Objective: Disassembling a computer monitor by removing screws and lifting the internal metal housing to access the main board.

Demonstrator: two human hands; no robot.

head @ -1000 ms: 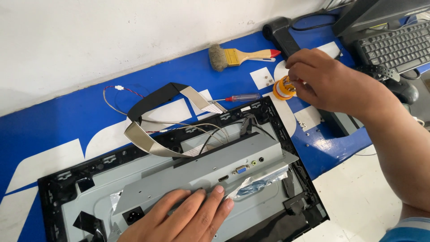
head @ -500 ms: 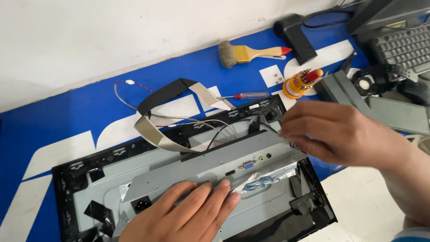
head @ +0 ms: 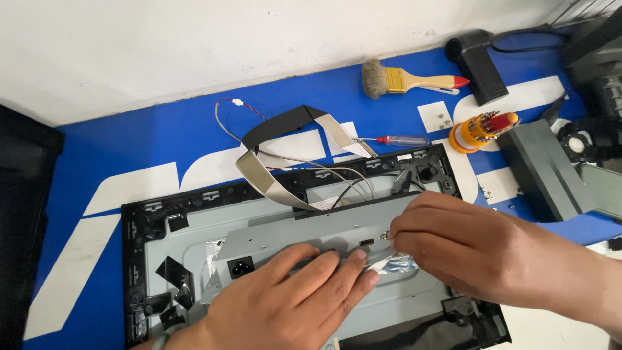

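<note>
Head view: a blue mat (head: 162,149) with white shapes covers the bench, and on it lies the largest thing, an opened monitor back (head: 139,227) with a black frame, taken here as the landmark. Across the monitor's middle sits a grey metal shield (head: 311,223) with ports along its near edge. The left hand (head: 285,301) lies flat on the shield's near side, fingers spread and pressing down, gripping nothing. The right hand (head: 466,249) rests on the shield's right end, fingers curled over a crinkled foil strip (head: 395,262) that touches the shield's near edge; whether it pinches the foil I cannot tell. A flat ribbon cable (head: 285,155) loops up from the monitor's far edge onto the mat. Right of the monitor stands a grey block (head: 541,165). Beyond the monitor's far right corner lie a black handle (head: 476,58), a paintbrush (head: 414,81), an orange bit holder (head: 479,129) and a small red-handled screwdriver (head: 402,140). Thin red and white wires (head: 230,113) lie beside the ribbon.
</note>
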